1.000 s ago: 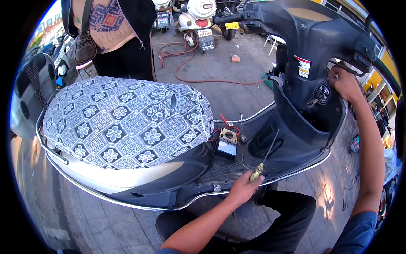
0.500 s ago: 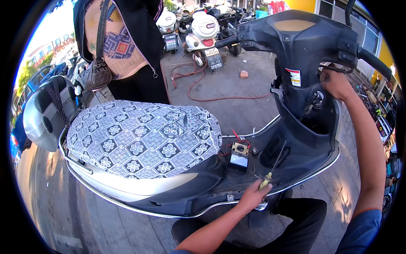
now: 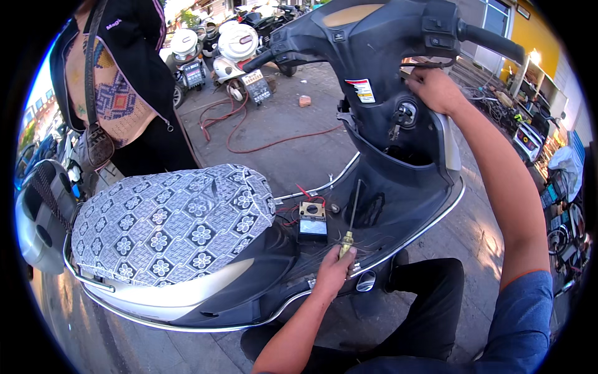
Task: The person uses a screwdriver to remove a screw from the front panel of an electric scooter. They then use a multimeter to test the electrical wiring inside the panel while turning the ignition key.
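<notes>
A dark scooter stands across in front of me, with a patterned grey-white seat cover [image 3: 168, 227] and a black front panel [image 3: 389, 75]. My left hand [image 3: 333, 272] is closed round the yellow-green handle of a screwdriver [image 3: 347, 242] above the footboard's near edge. Its long thin shaft points up and away. Below the handlebar, my right hand [image 3: 433, 90] is curled over the front panel's near edge; its fingertips are partly hidden. An analog multimeter [image 3: 313, 222] with red leads sits on the footboard [image 3: 374, 240] beside the seat base. Keys [image 3: 395, 129] hang at the ignition lock.
A person in an open black jacket [image 3: 140, 59] with a shoulder bag [image 3: 93, 147] stands beyond the seat. Parked scooters [image 3: 238, 42] are behind. A red hose [image 3: 274, 144] and a brick piece [image 3: 304, 100] lie on the pavement. Tools and parts clutter the right side.
The view has swung, so the scooter appears farther left. The screwdriver in my left hand points more upright. My right hand stays at the front panel's edge.
</notes>
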Tool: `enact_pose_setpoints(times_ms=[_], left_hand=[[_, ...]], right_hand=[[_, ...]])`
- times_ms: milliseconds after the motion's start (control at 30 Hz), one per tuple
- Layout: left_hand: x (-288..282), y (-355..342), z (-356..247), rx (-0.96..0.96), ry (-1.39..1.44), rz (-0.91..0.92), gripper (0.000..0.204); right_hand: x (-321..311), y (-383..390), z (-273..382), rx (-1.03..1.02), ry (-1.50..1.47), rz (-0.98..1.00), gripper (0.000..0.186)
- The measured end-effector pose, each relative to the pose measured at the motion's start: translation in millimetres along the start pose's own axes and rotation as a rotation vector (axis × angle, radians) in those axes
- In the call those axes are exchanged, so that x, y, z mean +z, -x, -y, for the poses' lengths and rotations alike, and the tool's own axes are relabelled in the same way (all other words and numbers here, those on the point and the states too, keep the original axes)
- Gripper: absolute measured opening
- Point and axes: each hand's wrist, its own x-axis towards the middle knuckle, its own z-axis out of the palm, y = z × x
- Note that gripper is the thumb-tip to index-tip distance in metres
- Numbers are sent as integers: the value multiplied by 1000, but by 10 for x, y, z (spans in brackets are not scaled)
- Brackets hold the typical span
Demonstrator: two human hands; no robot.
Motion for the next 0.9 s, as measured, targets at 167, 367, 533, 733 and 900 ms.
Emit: enact_pose_setpoints(times_ms=[167, 367, 533, 733, 900], left_hand=[[2, 33, -95, 47, -29, -39, 27], [-13, 158, -258, 12, 145, 110, 22], [-129, 219, -289, -76, 287, 448, 17], [-199, 210, -358, -26, 390, 659, 43], [-130, 253, -376, 13, 537, 559, 83]], right_hand=[[-75, 383, 63, 136, -227, -168, 34], [33, 1819, 845, -802, -47, -198, 34], [558, 2618, 1419, -1022, -14, 276, 43], [559, 2681, 1409, -993, 43, 284, 45], [276, 2469, 1438, -839, 49, 373, 41]])
